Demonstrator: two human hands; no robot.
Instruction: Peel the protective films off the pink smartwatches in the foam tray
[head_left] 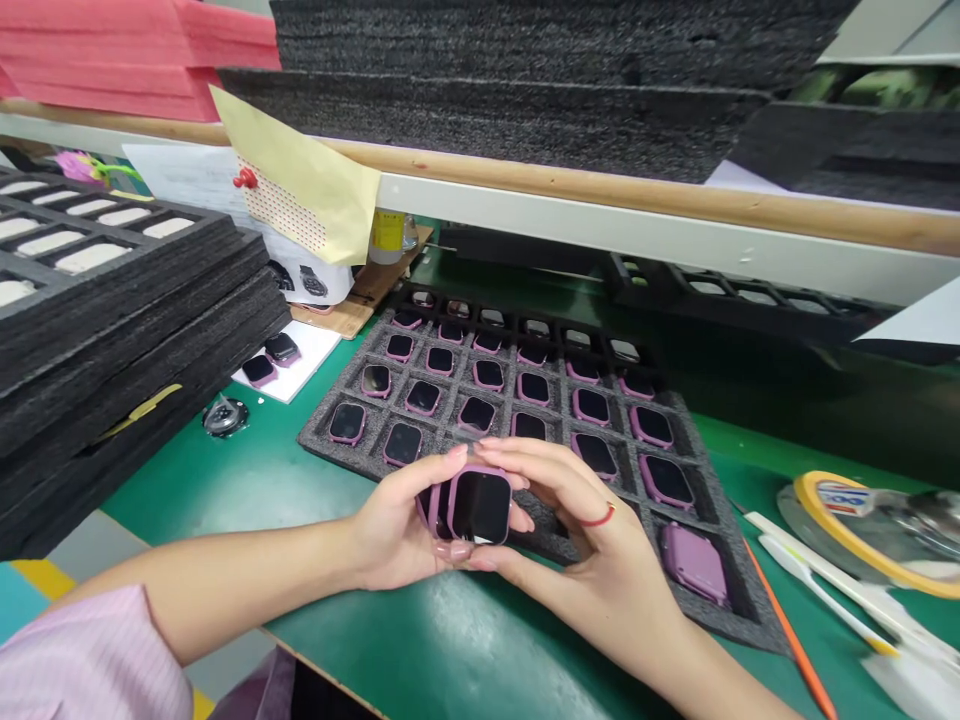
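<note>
Several pink-purple smartwatch cases (481, 507) with black screens stand stacked side by side between my two hands. My left hand (401, 525) wraps around the stack from the left. From the right, the thumb and fingers of my right hand (577, 525) close on the front case at its top and lower edges. Beneath and beyond them lies a grey foam tray (457, 465), whose pockets hold many similar cases, most of them screen up. One case (696, 562) at the tray's right corner lies with its purple back up. My hands hide part of the front row.
Stacked foam trays (187, 340) rise at left. Near them, two watch cases (271, 360) lie by a white sheet and a round watch part (225, 415). At right are a yellow tape roll (847, 540), a brush (832, 590) and an orange stick (795, 640). A shelf edge (525, 205) crosses above.
</note>
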